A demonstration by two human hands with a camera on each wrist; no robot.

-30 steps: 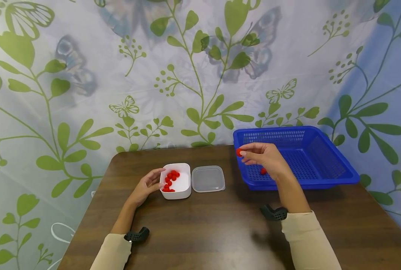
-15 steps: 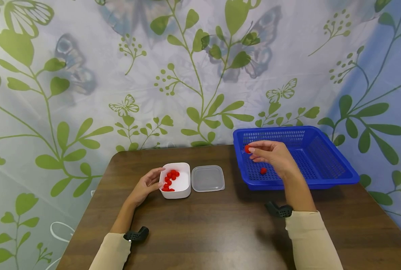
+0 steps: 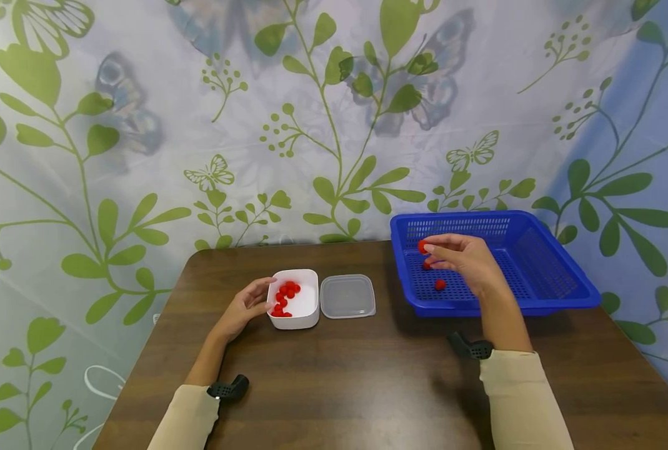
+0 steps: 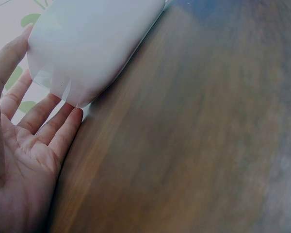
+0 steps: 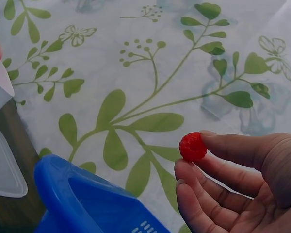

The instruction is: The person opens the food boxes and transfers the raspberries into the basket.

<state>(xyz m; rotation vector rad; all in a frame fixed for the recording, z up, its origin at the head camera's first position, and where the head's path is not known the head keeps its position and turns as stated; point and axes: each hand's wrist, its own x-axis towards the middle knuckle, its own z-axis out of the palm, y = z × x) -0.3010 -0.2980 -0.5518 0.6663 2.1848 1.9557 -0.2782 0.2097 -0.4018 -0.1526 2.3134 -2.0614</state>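
Observation:
My right hand (image 3: 468, 261) pinches a red raspberry (image 5: 193, 146) between thumb and fingertips, over the left part of a blue perforated basket (image 3: 581, 290). Inside that basket, one raspberry (image 3: 440, 284) lies on the floor and a second red piece (image 3: 427, 265) shows partly behind my fingers. At the left, my left hand (image 3: 245, 310) touches the side of a white square container (image 3: 293, 323). In the left wrist view its fingers (image 4: 65, 128) are extended, tips against the container's wall. Several raspberries (image 3: 283, 303) lie along the container's left side.
A translucent lid (image 3: 347, 296) lies flat on the brown wooden table (image 3: 334, 381), between container and basket. Behind the table hangs a patterned cloth (image 3: 289, 175) with leaves and butterflies. The basket's right end reaches near the table's right edge.
My right hand has moved rightward with the raspberry, from the basket's left rim to over its inside. A second red piece in the basket now shows. My left hand has stayed at the container.

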